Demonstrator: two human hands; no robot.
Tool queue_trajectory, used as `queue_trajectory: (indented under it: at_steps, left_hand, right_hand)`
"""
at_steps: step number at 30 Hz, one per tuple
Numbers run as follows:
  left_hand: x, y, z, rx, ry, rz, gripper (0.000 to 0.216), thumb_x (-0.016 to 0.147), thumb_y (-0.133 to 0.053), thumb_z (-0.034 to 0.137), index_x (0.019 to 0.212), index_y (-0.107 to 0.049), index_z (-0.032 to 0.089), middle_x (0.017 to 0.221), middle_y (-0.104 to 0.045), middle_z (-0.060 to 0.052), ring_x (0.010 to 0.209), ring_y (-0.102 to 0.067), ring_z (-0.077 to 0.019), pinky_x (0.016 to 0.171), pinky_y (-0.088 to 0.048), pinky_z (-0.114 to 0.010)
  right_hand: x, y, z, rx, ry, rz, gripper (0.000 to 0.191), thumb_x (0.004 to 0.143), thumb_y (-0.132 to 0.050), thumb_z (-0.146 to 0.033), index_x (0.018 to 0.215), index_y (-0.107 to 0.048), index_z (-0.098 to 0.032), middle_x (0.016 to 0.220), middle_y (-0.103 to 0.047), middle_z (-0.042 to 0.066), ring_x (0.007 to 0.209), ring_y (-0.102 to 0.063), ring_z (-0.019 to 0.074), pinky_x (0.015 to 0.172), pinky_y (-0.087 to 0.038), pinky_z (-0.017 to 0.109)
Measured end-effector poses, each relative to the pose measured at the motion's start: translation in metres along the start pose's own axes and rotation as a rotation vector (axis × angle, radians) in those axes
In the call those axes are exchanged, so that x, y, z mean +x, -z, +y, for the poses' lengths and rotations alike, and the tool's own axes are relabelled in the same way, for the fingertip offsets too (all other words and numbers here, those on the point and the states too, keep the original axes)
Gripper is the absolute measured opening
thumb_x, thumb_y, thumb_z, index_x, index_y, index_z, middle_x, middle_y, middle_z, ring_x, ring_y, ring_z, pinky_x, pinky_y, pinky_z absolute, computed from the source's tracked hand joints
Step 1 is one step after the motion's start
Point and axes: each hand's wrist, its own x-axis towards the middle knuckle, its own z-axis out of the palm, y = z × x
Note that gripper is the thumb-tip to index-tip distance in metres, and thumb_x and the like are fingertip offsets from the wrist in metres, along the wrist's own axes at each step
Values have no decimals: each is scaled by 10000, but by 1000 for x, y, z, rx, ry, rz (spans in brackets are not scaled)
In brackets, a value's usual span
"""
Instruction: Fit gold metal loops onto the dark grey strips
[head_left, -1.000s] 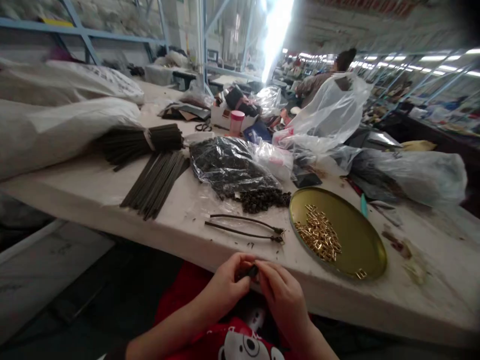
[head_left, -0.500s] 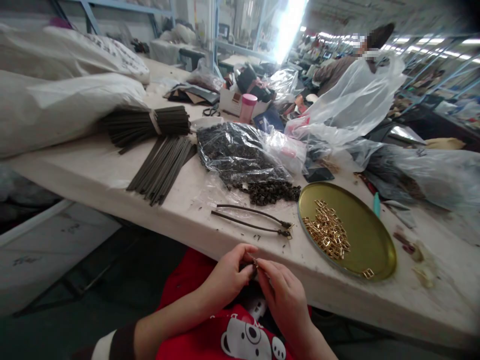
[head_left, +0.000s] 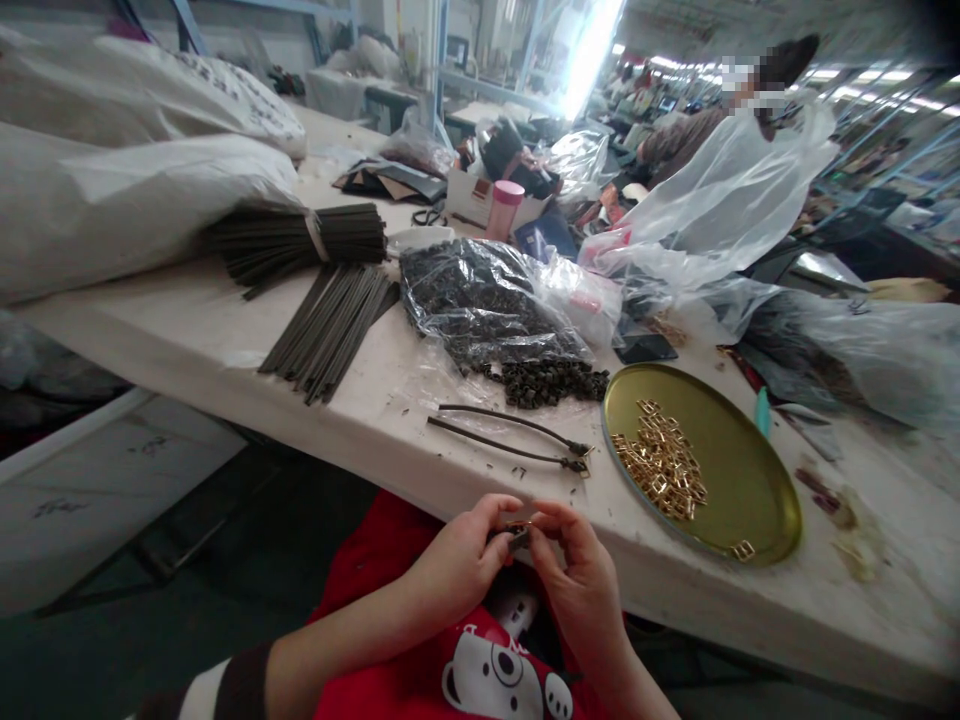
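In front of my lap, just off the table edge, both hands meet over a small piece. My left hand (head_left: 466, 555) is closed on a dark strap (head_left: 517, 540), most of which its fingers hide. My right hand (head_left: 574, 560) pinches a thin gold buckle (head_left: 528, 524) at the strap's end. Beyond them on the table lie two dark straps (head_left: 499, 443) side by side, with gold buckles at their right ends. Right of these, a round gold-green tray (head_left: 750, 490) holds a heap of gold buckles (head_left: 664, 465) and one separate buckle near its front rim.
A clear plastic bag of small dark loops (head_left: 487, 300) spills onto the table (head_left: 360, 440). Dark strips lie in a loose pile (head_left: 330, 330) and a tied bundle (head_left: 349, 235). White sacks (head_left: 135, 210) stand left. A pink-lidded jar (head_left: 504, 210) and a person (head_left: 682, 140) are further back.
My right hand has raised its fingers and turned, so more of the strap and gold buckle shows between my hands. The view has shifted slightly; the things on the table stay put.
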Motion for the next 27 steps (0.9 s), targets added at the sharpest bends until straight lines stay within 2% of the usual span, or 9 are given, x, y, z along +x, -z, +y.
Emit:
queue_trajectory:
  at_steps: [3, 6, 8, 11, 14, 17, 21, 24, 27]
  left_hand:
    - [1, -2, 2, 10, 1, 2, 353, 811, -453, 151, 1163, -471, 171, 1037, -608, -56, 891, -562, -166, 831, -422, -285]
    - [1, -1, 7, 21, -40, -48, 389, 821, -430, 137, 1200, -479, 203, 1106, -595, -39, 898, -566, -158, 836, -417, -265]
    - [3, 0, 9, 17, -75, -95, 358, 826, -416, 134, 1153, -537, 215, 1074, -615, -21, 886, -571, -153, 824, -419, -244]
    - [8, 3, 7, 9, -117, -113, 314, 806, -431, 120, 1052, -604, 209, 1013, -640, -4, 900, -568, -153, 831, -408, -226]
    - [14, 5, 2, 1, -118, -111, 288, 774, -446, 99, 987, -616, 193, 993, -642, -4, 900, -561, -152, 840, -394, -221]
    - [20, 8, 0, 48, -57, -111, 213, 779, -454, 134, 913, -615, 175, 899, -643, -12, 796, -560, -148, 781, -405, -225]
    - [28, 13, 1, 93, -16, -129, 163, 811, -442, 209, 826, -598, 165, 772, -605, -4, 691, -521, -134, 686, -392, -208]
    - [36, 18, 1, 87, 2, -109, 160, 817, -439, 241, 823, -576, 159, 729, -564, 6, 663, -488, -127, 628, -366, -198]
    - [44, 20, -2, 53, 45, -96, 186, 826, -434, 287, 813, -560, 150, 660, -504, 22, 621, -443, -117, 583, -339, -194]
  right_hand:
    - [5, -1, 0, 225, -153, -84, 230, 767, -560, -284, 974, -549, -184, 721, -599, -2, 650, -592, 130, 609, -492, 239]
    - [7, -1, 3, 464, -307, -169, 268, 764, -574, -328, 994, -537, -196, 805, -607, 10, 736, -591, 136, 661, -488, 241]
    - [8, -1, 5, 601, -397, -202, 282, 765, -582, -339, 1013, -528, -214, 858, -602, 8, 775, -585, 134, 683, -480, 236]
    - [9, -3, 6, 763, -511, -219, 323, 745, -620, -336, 1031, -515, -229, 849, -587, -7, 727, -577, 117, 651, -471, 220]
    - [10, -8, 8, 807, -559, -182, 345, 719, -654, -328, 1016, -517, -219, 782, -574, -22, 655, -560, 98, 614, -458, 203]
    - [13, -12, 11, 732, -546, -152, 327, 735, -636, -340, 1011, -521, -209, 718, -547, -32, 637, -553, 104, 600, -455, 211]
    - [33, -3, 15, 517, -414, -225, 306, 762, -582, -403, 972, -539, -186, 711, -552, -14, 654, -560, 129, 619, -472, 253]
    - [72, 14, 23, 180, -181, -150, 303, 824, -474, -420, 978, -530, -164, 720, -561, 6, 661, -558, 141, 635, -476, 271]
    - [123, 26, 38, -310, 52, -10, 268, 870, -384, -337, 981, -525, -138, 826, -589, 62, 733, -573, 162, 669, -475, 285]
